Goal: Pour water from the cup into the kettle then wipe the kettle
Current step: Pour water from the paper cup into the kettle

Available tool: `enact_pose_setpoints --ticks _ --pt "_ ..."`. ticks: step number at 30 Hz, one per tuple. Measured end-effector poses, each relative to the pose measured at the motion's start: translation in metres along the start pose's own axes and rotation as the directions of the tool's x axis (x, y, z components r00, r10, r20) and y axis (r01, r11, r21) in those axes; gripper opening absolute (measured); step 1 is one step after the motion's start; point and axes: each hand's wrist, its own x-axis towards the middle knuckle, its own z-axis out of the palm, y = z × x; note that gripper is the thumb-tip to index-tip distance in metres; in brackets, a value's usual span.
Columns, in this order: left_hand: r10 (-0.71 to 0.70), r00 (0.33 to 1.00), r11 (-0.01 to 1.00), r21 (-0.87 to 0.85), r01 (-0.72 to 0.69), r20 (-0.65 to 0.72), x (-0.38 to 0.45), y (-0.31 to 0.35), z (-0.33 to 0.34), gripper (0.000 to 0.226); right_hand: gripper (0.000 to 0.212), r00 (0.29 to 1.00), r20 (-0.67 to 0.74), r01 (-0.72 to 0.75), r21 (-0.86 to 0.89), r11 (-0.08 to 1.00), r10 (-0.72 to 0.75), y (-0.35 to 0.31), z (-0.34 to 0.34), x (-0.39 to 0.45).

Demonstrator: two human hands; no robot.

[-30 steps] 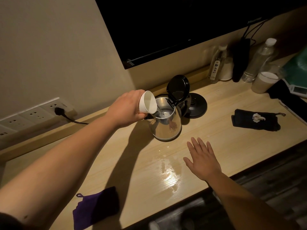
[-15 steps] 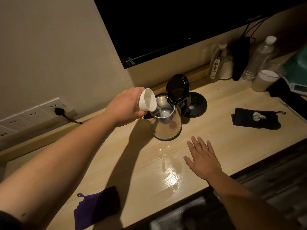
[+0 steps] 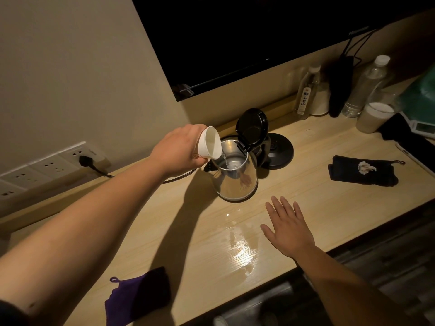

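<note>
Wooden counter [image 3: 329,184], pale and laminated, carries everything; a wet sheen lies on it in front of the kettle, just beside the right hand. Steel kettle [image 3: 235,177] stands off its black base [image 3: 280,150], which sits just behind and to the right; the body is polished and mirror-like, the black lid [image 3: 252,125] hinged fully upright, the mouth open. Compared with a second ago the kettle, base and cloths have not moved; the only change is at the cup, whose tilt has steepened slightly over the rim. A thin stream still runs from its lip into the kettle, so I judge the pour near its end and the wipe not yet begun. Left hand [image 3: 179,150] is wrapped around the cup, holding it tipped. Right hand [image 3: 286,225] lies flat, fingers spread, holding nothing. Purple cloth [image 3: 138,300] waits at the near edge, well apart from the kettle; a black cloth [image 3: 362,170] lies to the right. White cup [image 3: 209,145], small, shows a nearly dry interior.
</note>
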Motion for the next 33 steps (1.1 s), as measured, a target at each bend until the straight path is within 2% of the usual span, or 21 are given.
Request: enact_pose_setpoints --ticks 16,22,33 --pt "0.006 1.000 1.000 0.026 -0.006 0.008 0.001 0.002 -0.004 0.076 0.090 1.000 -0.001 0.001 0.004 1.000 -0.001 0.000 0.003 0.001" --pt "0.047 0.999 0.996 0.071 -0.048 0.010 0.003 0.006 -0.006 0.076 0.095 1.000 -0.003 0.009 -0.003 1.000 -0.009 0.001 0.003 0.000" --pt "0.146 0.989 0.974 0.174 -0.146 0.014 0.007 0.011 -0.008 0.080 0.089 1.000 -0.014 -0.002 0.017 1.000 0.002 0.001 0.003 0.001"
